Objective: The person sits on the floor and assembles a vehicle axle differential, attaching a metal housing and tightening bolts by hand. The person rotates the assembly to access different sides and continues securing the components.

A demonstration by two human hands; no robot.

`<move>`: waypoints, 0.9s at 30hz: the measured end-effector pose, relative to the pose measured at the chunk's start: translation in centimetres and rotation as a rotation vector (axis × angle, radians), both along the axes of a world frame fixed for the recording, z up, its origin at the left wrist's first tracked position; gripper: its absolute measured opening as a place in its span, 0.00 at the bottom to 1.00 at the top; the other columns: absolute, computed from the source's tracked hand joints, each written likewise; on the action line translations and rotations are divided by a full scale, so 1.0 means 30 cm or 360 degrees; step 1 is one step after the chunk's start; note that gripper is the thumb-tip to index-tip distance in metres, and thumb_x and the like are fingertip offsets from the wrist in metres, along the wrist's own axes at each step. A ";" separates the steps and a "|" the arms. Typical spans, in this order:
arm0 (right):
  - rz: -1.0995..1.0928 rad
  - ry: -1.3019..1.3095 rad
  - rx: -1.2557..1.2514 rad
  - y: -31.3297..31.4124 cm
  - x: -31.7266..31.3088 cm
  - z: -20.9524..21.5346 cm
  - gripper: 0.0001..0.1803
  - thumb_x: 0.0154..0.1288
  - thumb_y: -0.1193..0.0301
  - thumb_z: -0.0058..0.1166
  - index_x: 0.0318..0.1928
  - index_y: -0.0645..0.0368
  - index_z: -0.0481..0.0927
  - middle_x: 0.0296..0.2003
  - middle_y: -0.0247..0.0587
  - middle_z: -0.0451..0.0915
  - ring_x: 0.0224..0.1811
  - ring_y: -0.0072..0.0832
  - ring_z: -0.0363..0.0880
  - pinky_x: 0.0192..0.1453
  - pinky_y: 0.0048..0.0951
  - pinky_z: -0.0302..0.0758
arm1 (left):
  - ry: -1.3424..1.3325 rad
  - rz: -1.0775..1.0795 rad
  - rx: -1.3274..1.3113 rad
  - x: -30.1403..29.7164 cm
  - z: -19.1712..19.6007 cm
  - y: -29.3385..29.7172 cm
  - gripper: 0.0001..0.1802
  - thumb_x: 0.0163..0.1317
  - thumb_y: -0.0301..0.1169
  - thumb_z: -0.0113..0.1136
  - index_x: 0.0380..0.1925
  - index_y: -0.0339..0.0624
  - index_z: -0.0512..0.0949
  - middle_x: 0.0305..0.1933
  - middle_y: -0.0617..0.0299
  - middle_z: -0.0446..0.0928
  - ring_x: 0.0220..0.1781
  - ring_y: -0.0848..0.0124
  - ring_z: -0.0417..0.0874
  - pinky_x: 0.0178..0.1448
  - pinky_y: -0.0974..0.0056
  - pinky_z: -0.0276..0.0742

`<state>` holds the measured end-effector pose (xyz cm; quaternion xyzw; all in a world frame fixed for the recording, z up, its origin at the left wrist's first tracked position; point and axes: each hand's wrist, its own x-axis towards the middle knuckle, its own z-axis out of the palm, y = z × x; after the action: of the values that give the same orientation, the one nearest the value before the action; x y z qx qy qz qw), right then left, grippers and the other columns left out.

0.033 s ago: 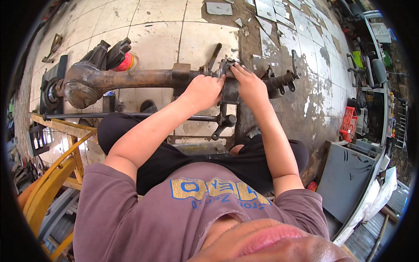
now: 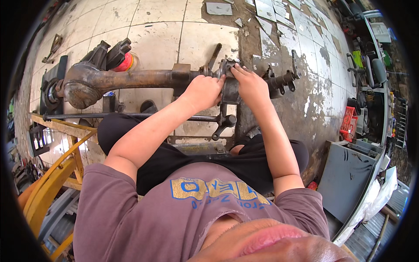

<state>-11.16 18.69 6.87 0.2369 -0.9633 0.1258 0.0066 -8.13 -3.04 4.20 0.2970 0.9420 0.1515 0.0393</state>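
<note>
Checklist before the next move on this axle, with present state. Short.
1. Left hand at the dark metal part on the axle: ok.
2. Right hand on the same part: ok.
3. Hands protected: not ok, both bare.
4. Axle firmly supported: cannot tell.
5. Long rod clear of the left knee: cannot tell, they overlap in view.
6. Floor tidy: not ok, broken tile pieces beyond.

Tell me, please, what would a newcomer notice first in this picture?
First, probably, the long brown axle-like metal housing, stretching across the upper left. Near its right end, the left hand and right hand touch a dark metal part. Then a bright red crate stands out at the right side.
</note>
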 end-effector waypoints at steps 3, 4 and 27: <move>0.0004 -0.0043 0.0059 0.005 -0.004 0.018 0.27 0.71 0.77 0.49 0.68 0.49 0.85 0.71 0.36 0.82 0.71 0.41 0.82 0.70 0.43 0.82 | 0.0004 -0.0015 0.0017 0.002 0.002 0.007 0.34 0.67 0.40 0.69 0.69 0.34 0.79 0.38 0.56 0.87 0.44 0.57 0.91 0.52 0.53 0.85; -0.0012 -0.0005 -0.0020 0.002 -0.008 -0.007 0.27 0.71 0.77 0.50 0.67 0.49 0.85 0.70 0.36 0.83 0.71 0.40 0.82 0.70 0.43 0.82 | -0.0003 -0.0010 0.0023 0.003 0.003 0.008 0.33 0.66 0.40 0.69 0.69 0.34 0.79 0.38 0.56 0.87 0.45 0.57 0.91 0.52 0.53 0.85; -0.0190 -0.0344 0.0225 0.091 0.037 0.075 0.25 0.70 0.77 0.49 0.64 0.51 0.88 0.68 0.38 0.85 0.70 0.41 0.82 0.69 0.44 0.82 | 0.0051 -0.0019 -0.0011 0.000 -0.011 0.001 0.33 0.68 0.39 0.68 0.70 0.33 0.79 0.39 0.58 0.87 0.45 0.60 0.91 0.52 0.55 0.84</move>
<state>-10.05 21.43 9.13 0.1641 -0.9773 0.0818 -0.1063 -8.13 -3.00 3.88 0.3048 0.9412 0.1432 0.0261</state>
